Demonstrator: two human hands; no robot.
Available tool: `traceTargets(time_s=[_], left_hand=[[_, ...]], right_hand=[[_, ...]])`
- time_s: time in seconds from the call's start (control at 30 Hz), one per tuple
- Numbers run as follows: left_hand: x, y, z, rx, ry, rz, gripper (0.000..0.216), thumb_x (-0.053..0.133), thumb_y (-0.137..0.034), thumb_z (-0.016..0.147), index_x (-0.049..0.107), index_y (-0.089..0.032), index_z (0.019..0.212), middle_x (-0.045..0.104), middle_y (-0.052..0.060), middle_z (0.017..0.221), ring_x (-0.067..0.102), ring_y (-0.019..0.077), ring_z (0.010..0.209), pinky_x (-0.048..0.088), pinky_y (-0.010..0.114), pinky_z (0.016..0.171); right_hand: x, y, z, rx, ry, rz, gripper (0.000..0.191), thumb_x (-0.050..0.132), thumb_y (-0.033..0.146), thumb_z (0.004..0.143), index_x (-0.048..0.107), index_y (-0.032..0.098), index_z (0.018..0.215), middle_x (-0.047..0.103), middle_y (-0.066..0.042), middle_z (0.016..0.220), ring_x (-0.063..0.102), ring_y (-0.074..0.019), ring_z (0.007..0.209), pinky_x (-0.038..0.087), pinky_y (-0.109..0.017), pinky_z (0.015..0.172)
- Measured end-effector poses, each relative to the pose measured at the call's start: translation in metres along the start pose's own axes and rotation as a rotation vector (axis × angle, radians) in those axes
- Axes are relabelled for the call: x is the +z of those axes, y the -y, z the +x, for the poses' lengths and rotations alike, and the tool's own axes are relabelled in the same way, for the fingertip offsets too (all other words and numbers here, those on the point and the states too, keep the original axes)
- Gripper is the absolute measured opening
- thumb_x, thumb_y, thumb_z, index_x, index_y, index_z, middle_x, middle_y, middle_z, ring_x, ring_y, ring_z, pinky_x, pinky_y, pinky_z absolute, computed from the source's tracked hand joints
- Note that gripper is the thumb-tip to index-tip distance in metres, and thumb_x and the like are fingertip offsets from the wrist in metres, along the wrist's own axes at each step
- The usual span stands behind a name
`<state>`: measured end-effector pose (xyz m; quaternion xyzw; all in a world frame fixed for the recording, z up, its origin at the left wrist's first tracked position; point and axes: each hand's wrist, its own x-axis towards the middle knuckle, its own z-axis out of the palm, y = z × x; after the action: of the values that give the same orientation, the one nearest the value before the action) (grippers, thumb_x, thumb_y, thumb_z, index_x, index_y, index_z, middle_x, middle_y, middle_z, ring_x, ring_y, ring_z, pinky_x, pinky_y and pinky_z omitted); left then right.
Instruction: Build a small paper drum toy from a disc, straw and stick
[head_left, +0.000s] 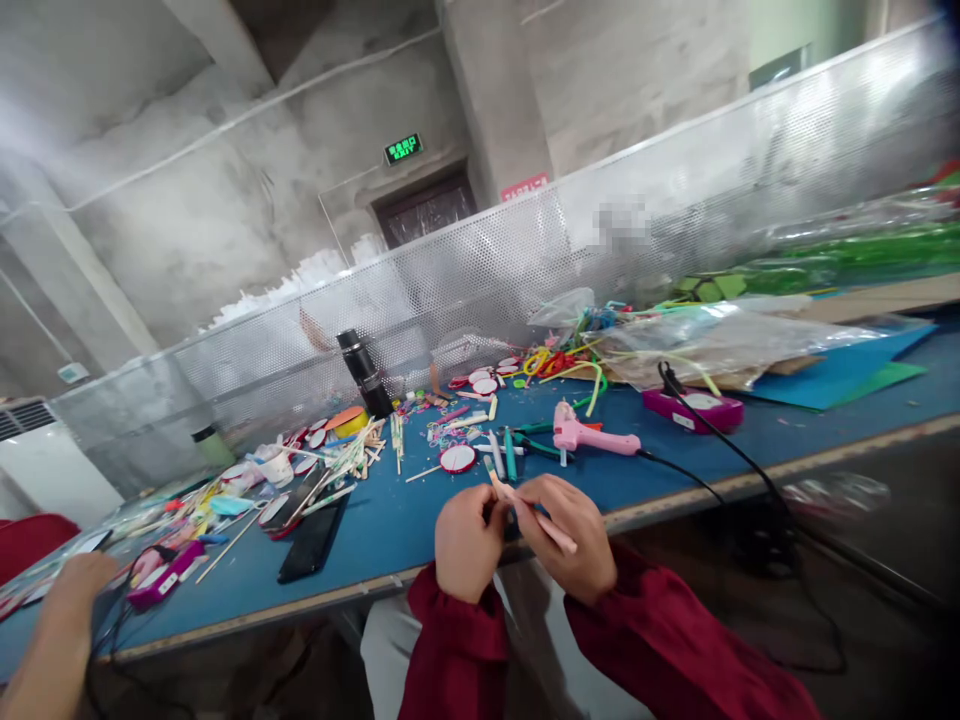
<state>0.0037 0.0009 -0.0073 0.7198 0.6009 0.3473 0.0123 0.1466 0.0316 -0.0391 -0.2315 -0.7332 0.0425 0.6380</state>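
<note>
Fingers of your left hand (pixel 466 545) and right hand (pixel 568 530) are pinched together on a slim pale stick (pixel 504 490) between them, by the near edge of the table (pixel 397 530). Beyond your fingers, leftward, stands a black flask (pixel 365 375), contents hidden; farther left, a pale green bottle (pixel 214 448), contents hidden too. Beyond them, rightward, lies a clear plastic bag (pixel 739 335).

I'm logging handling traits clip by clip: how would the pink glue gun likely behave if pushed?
The pink glue gun looks like hard plastic, so it should stay stiff. Its angled shape would probably make it swivel rather than roll. The attached black cord may tug or drag behind.
</note>
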Motion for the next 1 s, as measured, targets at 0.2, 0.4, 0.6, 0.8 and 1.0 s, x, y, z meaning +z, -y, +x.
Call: traceTargets(time_s=[0.2,0.4,0.6,0.8,1.0], left_hand=[[-0.002,0.0,0.001,0.013,0.001,0.003,0.024,0.051,-0.032,0.093,0.058,-0.02,0.074,0.06,0.0,0.072,0.05,0.0136,0.069,0.03,0.026,0.063],[-0.003,0.001,0.0,0.016,0.007,-0.006,0.024,0.052,-0.033,0.093,0.058,-0.02,0.073,0.06,-0.001,0.071,0.049,0.0126,0.068,0.03,0.025,0.063],[-0.004,0.001,0.002,0.025,0.01,-0.016,0.026,0.052,-0.034,0.092,0.059,-0.02,0.072,0.06,-0.001,0.069,0.049,0.0124,0.067,0.03,0.025,0.062],[-0.006,0.004,0.003,0.007,0.034,-0.043,0.027,0.054,-0.036,0.091,0.064,-0.02,0.073,0.063,-0.001,0.072,0.051,0.0127,0.069,0.033,0.024,0.063],[-0.008,0.006,0.005,-0.002,0.062,-0.077,0.03,0.051,-0.036,0.092,0.068,-0.019,0.074,0.066,0.0,0.075,0.054,0.0129,0.071,0.036,0.023,0.067]], right_hand=[[0.0,0.001,0.002,0.003,-0.018,0.0,0.01,0.056,0.013,0.087,0.054,0.022,0.084,0.062,-0.003,0.076,0.056,-0.0177,0.072,0.043,-0.033,0.069],[-0.001,0.001,0.002,0.025,-0.018,-0.007,0.01,0.055,0.015,0.087,0.055,0.022,0.081,0.063,-0.003,0.075,0.057,-0.0175,0.072,0.044,-0.032,0.069],[-0.002,0.003,0.003,0.067,-0.016,-0.014,0.008,0.055,0.018,0.088,0.056,0.022,0.081,0.064,-0.004,0.076,0.058,-0.0183,0.073,0.044,-0.033,0.071],[-0.006,0.005,0.009,0.211,0.023,0.055,0.013,0.055,0.026,0.089,0.055,0.022,0.077,0.061,-0.001,0.073,0.056,-0.0155,0.068,0.043,-0.028,0.065],[-0.008,0.008,0.018,0.382,0.071,0.117,0.018,0.054,0.031,0.088,0.053,0.021,0.073,0.059,0.002,0.066,0.05,-0.0121,0.059,0.039,-0.025,0.057]])
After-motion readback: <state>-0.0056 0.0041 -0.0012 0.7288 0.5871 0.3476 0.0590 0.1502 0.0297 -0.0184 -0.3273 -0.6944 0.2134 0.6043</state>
